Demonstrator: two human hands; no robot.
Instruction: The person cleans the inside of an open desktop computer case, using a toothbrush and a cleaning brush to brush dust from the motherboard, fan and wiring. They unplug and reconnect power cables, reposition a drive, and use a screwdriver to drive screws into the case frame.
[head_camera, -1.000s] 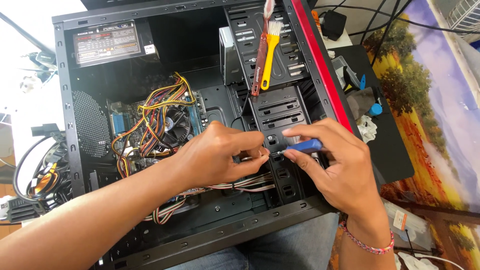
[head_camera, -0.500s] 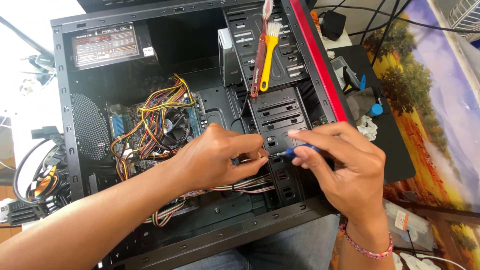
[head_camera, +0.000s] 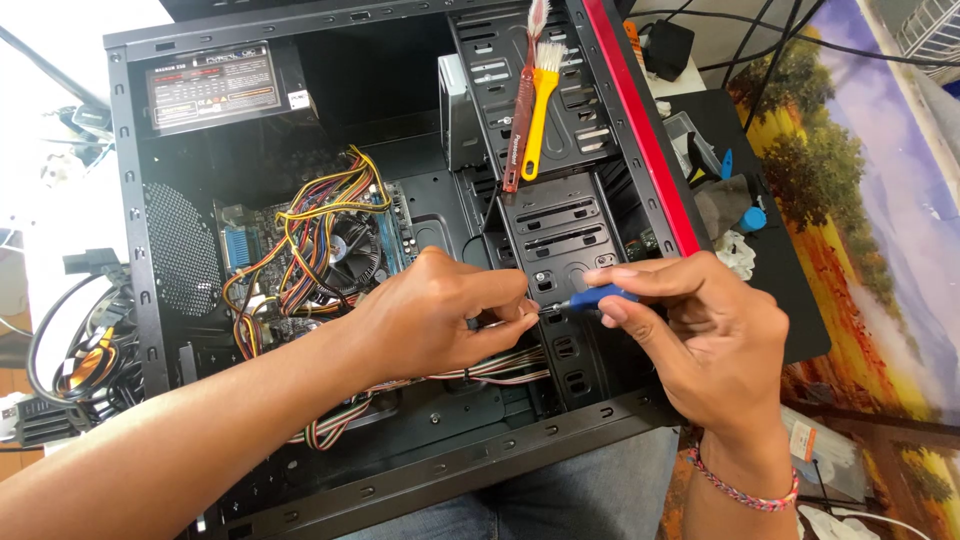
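Observation:
An open black computer case with a red front edge lies on its side below me. My right hand grips a small blue-handled screwdriver, its shaft pointing left at the black drive cage. My left hand pinches its fingertips around the screwdriver's tip, beside the cage wall. What sits between those fingertips is hidden. Inside the case I see a motherboard with a round cooler fan and bundled yellow, red and black cables.
A yellow brush and a red brush lie on the upper drive cage. The power supply fills the top-left corner. A black mat with small tools and a cloth lies right of the case. Loose cables sit at left.
My right hand has turned and shifted a little on the screwdriver handle, its fingers now lying over the top. The left hand has stayed pinched at the tip.

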